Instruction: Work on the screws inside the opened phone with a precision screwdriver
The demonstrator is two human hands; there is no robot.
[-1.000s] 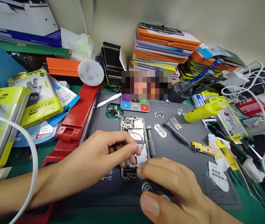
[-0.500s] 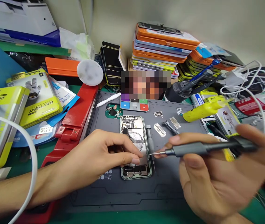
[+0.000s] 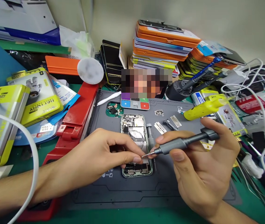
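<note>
An opened phone (image 3: 136,132) lies on the grey work mat (image 3: 104,194), its inner parts exposed. Over its lower half, my left hand (image 3: 109,147) is closed in a pinch; whatever may be between the fingertips is too small to make out. My right hand (image 3: 197,171) grips a dark grey precision screwdriver (image 3: 175,145) pointing left. Its thin tip meets the pinched fingertips of my left hand. Just right of the phone, another grey tool (image 3: 149,132) lies partly hidden behind my fingers.
A razor blade (image 3: 160,128), a short dark screwdriver (image 3: 170,124) and a small metal plate (image 3: 159,112) lie beyond my right hand. A yellow bottle (image 3: 199,109) leans at the right. At the left are a red clamp-like tool (image 3: 76,115) and battery boxes (image 3: 40,99). White cable (image 3: 34,161) crosses my left forearm.
My right hand has moved left and turned slightly, bringing the screwdriver tip to my left fingertips. My left hand remains over the phone in its pinch.
</note>
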